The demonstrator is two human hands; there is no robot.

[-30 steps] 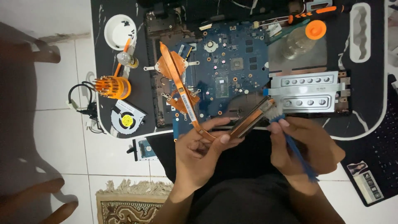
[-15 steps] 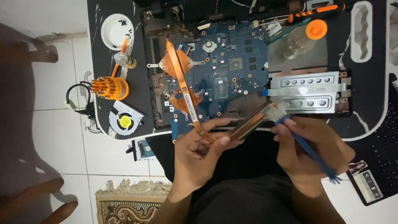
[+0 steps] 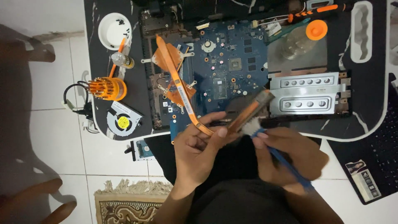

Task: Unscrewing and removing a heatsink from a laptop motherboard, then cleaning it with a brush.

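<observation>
Left hand [image 3: 198,150] grips the copper heat pipe assembly [image 3: 182,99]; fingers clamped around its near bend, thumb on top. The assembly is a long, thin, orange-copper strip that curves from the hand up and left over the open laptop, with flat copper plates and small silver screw tabs partway along it. From the bend, a second arm runs up and right to a finned block [image 3: 253,108], copper-brown along its side with a grey end face. The whole piece is held above the near edge of the desk [image 3: 373,89], over the blue motherboard [image 3: 232,70].

Right hand [image 3: 290,155] is closed on a blue-handled brush [image 3: 286,164]; fingers wrapped round the handle, which slants down to the right. The pale bristles [image 3: 251,126] touch the near end of the finned block.

Surroundings: a grey cooling fan [image 3: 122,121] with a yellow centre label lies on the desk's near left edge. Far of it stands an orange holder of screwdriver bits [image 3: 105,88], and a white round dish [image 3: 115,30] sits at the far left. A silver metal bracket [image 3: 309,93] lies right of the motherboard.
</observation>
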